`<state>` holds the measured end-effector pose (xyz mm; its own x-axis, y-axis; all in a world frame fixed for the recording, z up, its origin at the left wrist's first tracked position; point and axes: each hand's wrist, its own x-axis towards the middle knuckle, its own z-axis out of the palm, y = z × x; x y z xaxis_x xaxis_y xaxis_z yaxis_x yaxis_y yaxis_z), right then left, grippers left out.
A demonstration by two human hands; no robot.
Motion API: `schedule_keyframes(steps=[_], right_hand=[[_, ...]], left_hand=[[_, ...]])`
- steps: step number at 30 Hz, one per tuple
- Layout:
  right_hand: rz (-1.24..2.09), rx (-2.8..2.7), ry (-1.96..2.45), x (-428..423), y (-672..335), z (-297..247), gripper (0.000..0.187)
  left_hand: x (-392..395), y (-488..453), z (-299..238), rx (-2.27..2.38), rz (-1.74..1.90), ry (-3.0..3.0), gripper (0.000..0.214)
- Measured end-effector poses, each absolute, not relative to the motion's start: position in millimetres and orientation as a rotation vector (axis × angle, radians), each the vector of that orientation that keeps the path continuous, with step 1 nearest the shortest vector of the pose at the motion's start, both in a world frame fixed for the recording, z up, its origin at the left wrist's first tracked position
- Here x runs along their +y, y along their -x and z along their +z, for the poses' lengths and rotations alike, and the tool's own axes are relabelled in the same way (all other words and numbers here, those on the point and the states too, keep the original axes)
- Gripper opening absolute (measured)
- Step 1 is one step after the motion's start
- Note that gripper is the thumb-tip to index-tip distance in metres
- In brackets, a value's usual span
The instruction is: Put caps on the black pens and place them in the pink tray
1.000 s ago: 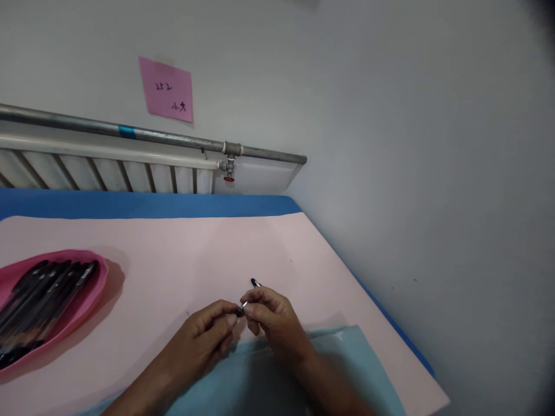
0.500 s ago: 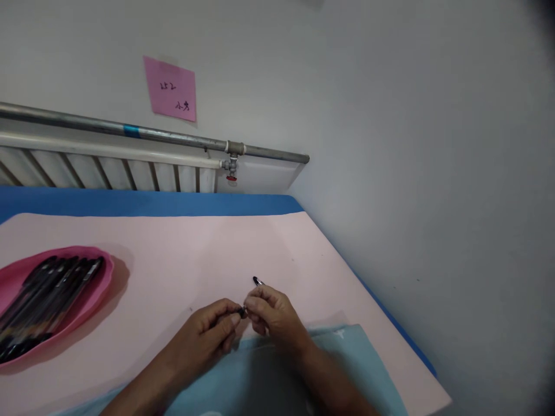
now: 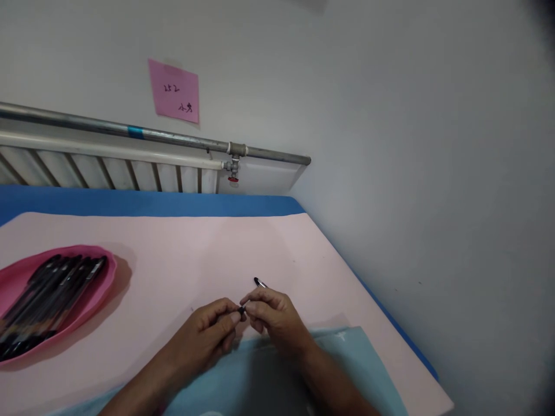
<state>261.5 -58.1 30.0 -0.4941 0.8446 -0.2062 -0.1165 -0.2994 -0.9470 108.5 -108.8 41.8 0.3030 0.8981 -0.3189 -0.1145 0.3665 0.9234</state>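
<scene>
Small black piece [image 3: 241,310], glossy, probably plastic, mostly hidden by fingers: located between the two hands, above the near part of the flat pale-pink tabletop [image 3: 182,254]. Left hand [image 3: 214,328]: pinching the piece between thumb and forefinger. Right hand [image 3: 277,318]: fingers curled, thumb and forefinger at the piece's right end; whether they grip it cannot be told. Handling, as judged: light, stiff, rather slippery, easily dropped; best taken by its sides with the fingertip pads. Slim black-and-silver pen-like rod [image 3: 260,282]: just beyond the right hand, partly hidden. Oval bright-pink tray [image 3: 111,271]: left, bearing slim black pens [image 3: 52,300] lying side by side. Soft light-blue cloth [image 3: 355,352]: near edge, below the hands.
</scene>
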Motion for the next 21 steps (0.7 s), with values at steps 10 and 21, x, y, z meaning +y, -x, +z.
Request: schedule_keyframes(steps=[10, 21], right_hand=[[1.93, -1.232, 0.94, -60.6, -257.5, 30.1, 0.018], [1.817, -1.246, 1.012, -61.0, -256.4, 30.2, 0.016]], left_hand=[[-109.3, -107.5, 42.6, 1.079, 0.774, -0.941, 0.031], [-106.9, -106.2, 40.2, 1.153, 0.824, -1.151, 0.029]])
